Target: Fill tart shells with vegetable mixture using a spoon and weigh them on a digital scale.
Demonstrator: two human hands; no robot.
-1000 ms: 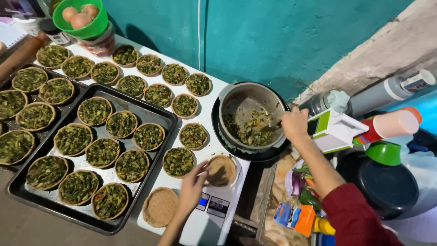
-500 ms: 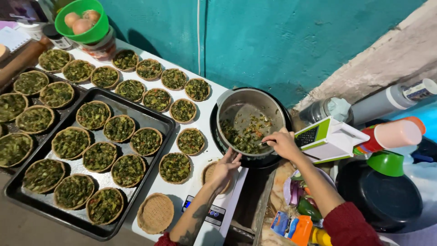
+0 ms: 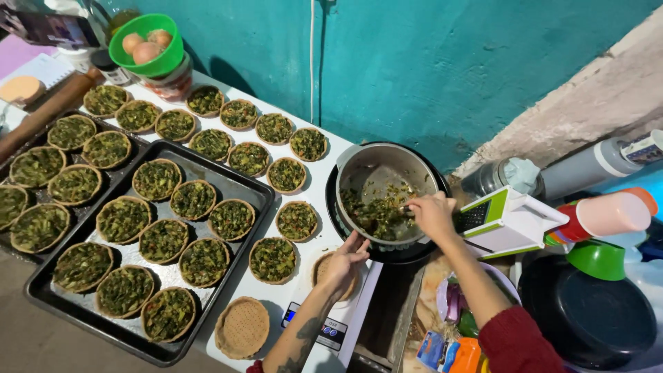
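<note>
Twenty-seven filled tarts are showing, counted as follows: nine are sitting on the near tray, six are lying on the far tray, which is running out of view, and twelve are standing on the white worktop (e.g.)

Two unfilled shells are waiting: one is lying at the worktop's front edge, just beside the scale; the other is sitting on the scale, mostly covered by the left hand

One pot is standing right of the tarts, with green filling covering part of its bottom

Change since a second ago: the right hand, then at the pot's right rim, is now reaching inside over the filling; the left hand, then beside the scale shell, is now resting on it. Judged from this, another portion is being taken up for that shell

Hands: the left is lying open, fingers spread on the shell; the right is closing on a thin utensil, kind too small to tell

One green bowl is holding three eggs; one grater is lying right of the pot
</note>
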